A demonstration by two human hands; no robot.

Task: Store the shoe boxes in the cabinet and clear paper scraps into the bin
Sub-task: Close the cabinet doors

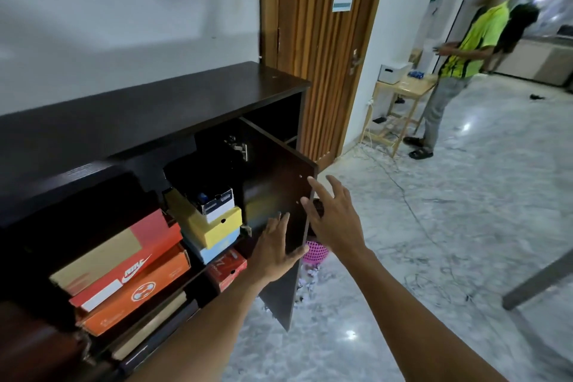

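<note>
Shoe boxes [214, 223] stacked inside the cabinet [155, 108], just left of the left grip [273, 246]: yellow, pale blue, a small white-ended one on top, red and orange further left. Left grip flat, fingers straight, pressed on the inner face of the open door [279, 195]. Right grip [333, 220] spread wide at the door's outer edge, beside what looks like a dark knob [318, 207], closed on nothing. Behind the door, just below the right grip: pink bin [314, 253], paper scraps [307, 281] strewn on the floor [434, 226] under it. Likely trouble: swinging the door shut against box corners seemingly proud of the shelf, jamming it or shoving the stack askew. Left fingers pinched between door and frame, if kept inside. Scraps not yet binned, easy to miss behind that door.
</note>
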